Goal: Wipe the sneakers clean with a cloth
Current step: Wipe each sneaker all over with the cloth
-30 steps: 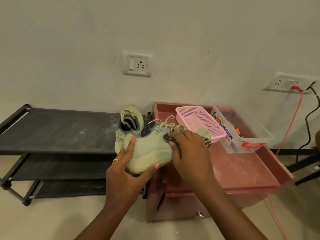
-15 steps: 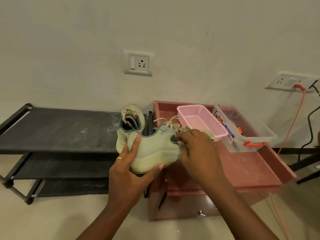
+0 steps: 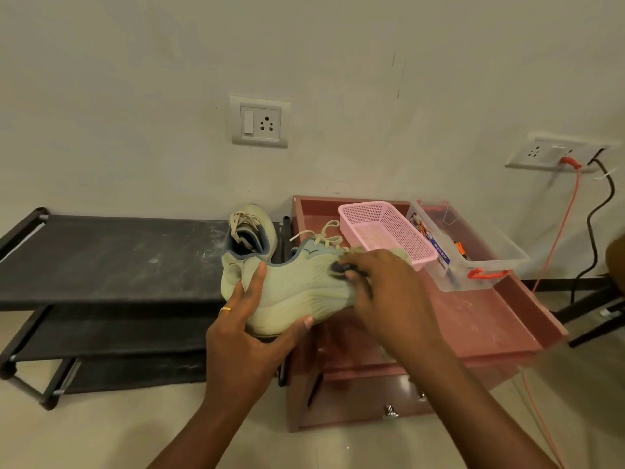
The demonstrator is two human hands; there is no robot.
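A pale green sneaker [image 3: 294,286] lies on its side in the air between the rack and the cabinet. My left hand [image 3: 247,330] grips it from below at the heel and sole. My right hand [image 3: 382,292] holds a small dark cloth [image 3: 338,267] pressed against the sneaker's side near the toe; most of the cloth is hidden under my fingers. The second sneaker [image 3: 250,231] stands upright on the right end of the black shoe rack [image 3: 101,255].
A reddish cabinet top [image 3: 473,316] carries a pink mesh basket [image 3: 385,231] and a clear plastic box [image 3: 473,252] with orange clips. An orange cable [image 3: 561,228] and a black cable hang from the wall socket at right. Below lies pale floor.
My right hand with the cloth has shifted slightly across the sneaker's side. The left hand keeps the same grip on the shoe.
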